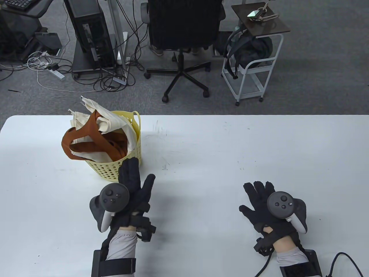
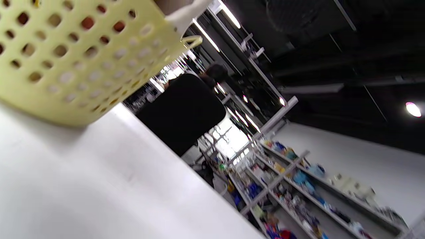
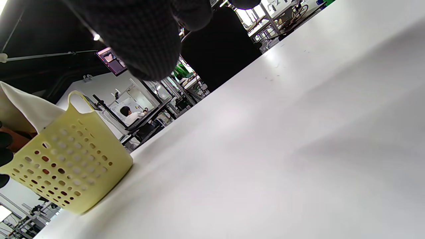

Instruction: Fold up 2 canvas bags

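Cream canvas bags (image 1: 112, 124) with brown straps (image 1: 95, 138) are stuffed in a yellow perforated basket (image 1: 115, 168) at the table's back left. My left hand (image 1: 135, 181) is open, fingers stretched toward the basket's near wall, close to it; I cannot tell if it touches. My right hand (image 1: 258, 196) is open, fingers spread, lying on or just above the bare table at the right, holding nothing. The basket also shows in the left wrist view (image 2: 66, 59) and in the right wrist view (image 3: 73, 159). One gloved finger (image 3: 142, 36) hangs in the right wrist view.
The white table (image 1: 201, 150) spreads between and beyond both hands. Behind its far edge stand an office chair (image 1: 184, 34), a white cart (image 1: 253, 72) and a computer tower (image 1: 89, 31).
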`<state>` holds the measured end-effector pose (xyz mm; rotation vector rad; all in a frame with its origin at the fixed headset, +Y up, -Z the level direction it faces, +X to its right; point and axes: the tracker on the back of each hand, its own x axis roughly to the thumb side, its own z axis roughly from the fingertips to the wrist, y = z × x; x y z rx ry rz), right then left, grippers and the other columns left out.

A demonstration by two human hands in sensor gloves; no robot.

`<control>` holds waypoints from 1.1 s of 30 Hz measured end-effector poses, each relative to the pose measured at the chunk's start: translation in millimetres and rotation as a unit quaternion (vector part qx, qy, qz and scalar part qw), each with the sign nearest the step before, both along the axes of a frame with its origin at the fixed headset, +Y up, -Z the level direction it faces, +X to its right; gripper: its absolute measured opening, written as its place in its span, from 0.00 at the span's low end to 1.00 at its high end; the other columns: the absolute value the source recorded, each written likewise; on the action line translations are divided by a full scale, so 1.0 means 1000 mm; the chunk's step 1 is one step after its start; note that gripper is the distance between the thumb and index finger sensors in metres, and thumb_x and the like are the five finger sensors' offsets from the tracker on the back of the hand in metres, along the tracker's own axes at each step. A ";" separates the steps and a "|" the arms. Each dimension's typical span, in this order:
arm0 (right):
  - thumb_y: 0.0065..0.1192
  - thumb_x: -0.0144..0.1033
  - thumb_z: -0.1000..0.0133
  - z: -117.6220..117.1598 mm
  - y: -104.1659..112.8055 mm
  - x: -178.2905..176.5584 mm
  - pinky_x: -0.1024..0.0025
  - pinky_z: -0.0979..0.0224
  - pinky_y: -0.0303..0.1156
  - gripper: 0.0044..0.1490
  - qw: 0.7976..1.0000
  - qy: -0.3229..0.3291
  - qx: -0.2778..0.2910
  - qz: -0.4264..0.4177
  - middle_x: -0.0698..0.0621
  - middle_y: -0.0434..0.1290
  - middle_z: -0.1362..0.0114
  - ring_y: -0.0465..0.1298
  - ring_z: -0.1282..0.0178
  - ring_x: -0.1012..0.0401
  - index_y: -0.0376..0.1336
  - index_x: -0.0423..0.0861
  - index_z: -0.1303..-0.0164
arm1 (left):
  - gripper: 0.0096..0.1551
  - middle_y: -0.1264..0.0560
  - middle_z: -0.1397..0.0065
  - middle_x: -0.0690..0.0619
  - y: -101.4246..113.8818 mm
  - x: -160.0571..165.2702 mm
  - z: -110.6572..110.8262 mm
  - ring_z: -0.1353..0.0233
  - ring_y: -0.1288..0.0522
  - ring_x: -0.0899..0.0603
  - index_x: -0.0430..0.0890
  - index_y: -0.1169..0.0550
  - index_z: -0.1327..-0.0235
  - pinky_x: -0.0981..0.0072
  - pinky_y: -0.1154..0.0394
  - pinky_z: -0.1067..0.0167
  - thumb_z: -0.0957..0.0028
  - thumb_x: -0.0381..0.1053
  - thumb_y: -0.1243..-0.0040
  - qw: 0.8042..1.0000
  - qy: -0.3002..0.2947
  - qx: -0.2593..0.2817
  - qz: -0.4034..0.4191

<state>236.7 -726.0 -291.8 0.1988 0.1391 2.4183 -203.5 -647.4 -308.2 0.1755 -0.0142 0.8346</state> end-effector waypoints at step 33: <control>0.65 0.45 0.42 0.005 0.012 -0.007 0.26 0.30 0.28 0.48 0.999 0.021 0.031 0.005 0.35 0.43 0.15 0.33 0.20 0.36 0.47 0.45 0.16 | 0.34 0.42 0.11 0.52 0.173 -0.016 -0.001 0.14 0.39 0.40 0.54 0.50 0.11 0.34 0.42 0.20 0.26 0.51 0.53 0.988 -0.063 0.119 0.072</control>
